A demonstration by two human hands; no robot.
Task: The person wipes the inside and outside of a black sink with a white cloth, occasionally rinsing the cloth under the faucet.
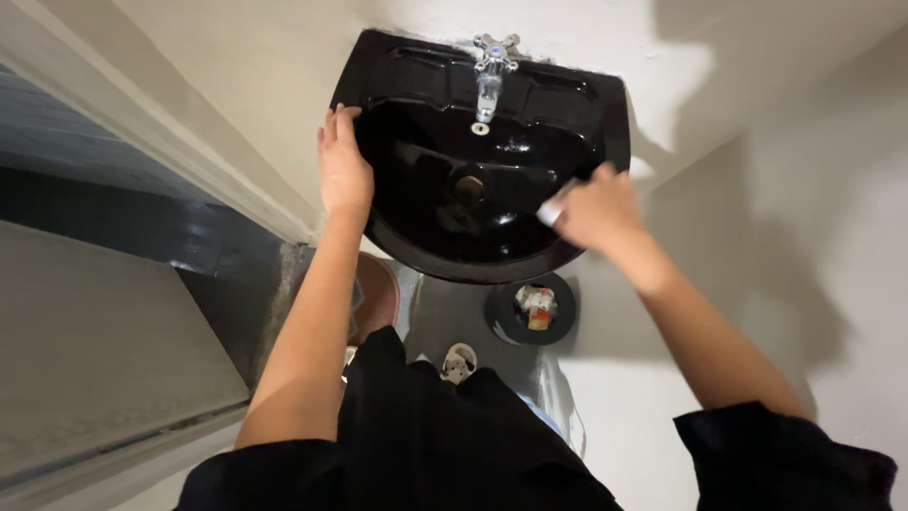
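From the head camera, looking down: a glossy black basin (430, 80) is fixed to a pale wall, with a chrome tap (489, 71) at the back and a drain hole (470, 188) in the middle of the bowl; the left hand (342, 166) rests flat on the left rim, its fingers (339, 121) slightly spread and not closed on anything; the right hand (598, 210) is at the right front rim, its fingers closed around a small pale object (550, 210) — a cloth or sponge, I cannot tell which; it seems light and soft, easy to pinch anywhere; the basin looks hard, wet and slippery, so the rim is the safe place to hold. Below the basin, on the floor, stands a small black bin (506, 322) with rubbish inside.
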